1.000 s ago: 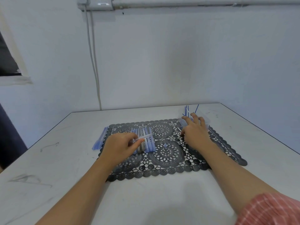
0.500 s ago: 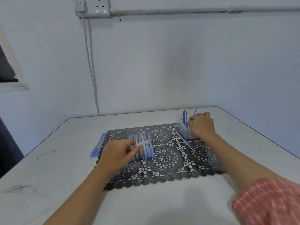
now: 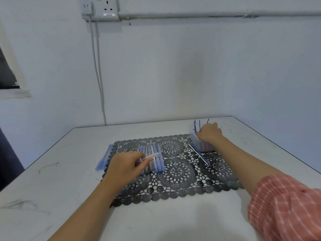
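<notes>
Open mat (image 3: 177,190) lies between the pen row (image 3: 159,162) and tub (image 3: 202,145), one refill (image 3: 198,154) crossing.

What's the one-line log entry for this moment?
left hand: pinches clear pen barrel | right hand: at refill container, grip unclear | loose refill: on mat

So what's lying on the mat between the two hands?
In the head view, a row of pens, a small blue cap and a thin white refill lie on the black mat between them.

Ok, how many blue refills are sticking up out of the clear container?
3 visible: two refills stand upright at the container's left side, one leans right just above the right hand. The hand may hide more.
</notes>
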`<state>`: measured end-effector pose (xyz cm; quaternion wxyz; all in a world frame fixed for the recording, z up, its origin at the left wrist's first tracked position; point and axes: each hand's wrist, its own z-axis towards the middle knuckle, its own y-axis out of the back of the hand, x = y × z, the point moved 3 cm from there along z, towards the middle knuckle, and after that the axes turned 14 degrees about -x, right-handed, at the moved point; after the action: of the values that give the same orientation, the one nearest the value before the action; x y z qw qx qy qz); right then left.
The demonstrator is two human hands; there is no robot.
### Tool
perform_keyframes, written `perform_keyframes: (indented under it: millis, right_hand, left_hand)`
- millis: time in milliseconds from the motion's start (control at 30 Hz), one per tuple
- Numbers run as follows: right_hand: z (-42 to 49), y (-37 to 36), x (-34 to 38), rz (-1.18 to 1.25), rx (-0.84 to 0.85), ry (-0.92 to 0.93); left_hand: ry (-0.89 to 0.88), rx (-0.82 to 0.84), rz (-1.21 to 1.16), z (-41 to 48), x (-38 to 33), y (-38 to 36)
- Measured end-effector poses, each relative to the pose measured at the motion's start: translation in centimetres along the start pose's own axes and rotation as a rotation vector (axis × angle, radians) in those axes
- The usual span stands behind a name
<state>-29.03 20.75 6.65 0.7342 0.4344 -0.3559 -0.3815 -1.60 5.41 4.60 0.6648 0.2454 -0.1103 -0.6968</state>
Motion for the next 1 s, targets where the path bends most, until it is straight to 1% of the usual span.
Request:
perform_keyframes:
  millis: [167, 467, 633, 833, 933, 1000]
  right_hand:
    - [0.4, 0.0, 0.0, 0.041, 0.025, -0.06]
    - [1.3, -0.4, 0.6, 0.026, 0.101, 0.016]
    - [1.1, -0.2, 0.7, 0.051, 0.11, -0.027]
    - [1.2, -0.2, 0.4, 0.189, 0.082, -0.12]
    - [1.3, -0.1, 0.0, 0.326, 0.015, -0.181]
    - [1.1, 0.3, -0.2, 0.458, -0.065, -0.209]
  left_hand:
    - [-0.001, -0.012, -0.013, 0.0, -0.1, 0.1]
    - [-0.007, -0.003, -0.002, 0.1, -0.2, 0.3]
    - [-0.011, 0.002, -0.015, 0.1, -0.4, 0.3]
    - [0.041, 0.022, -0.069, 0.1, -0.7, 0.5]
    - [0.048, 0.033, -0.047, 0.1, -0.6, 0.4]
    - [0.073, 0.055, -0.01, 0.0, -0.1, 0.3]
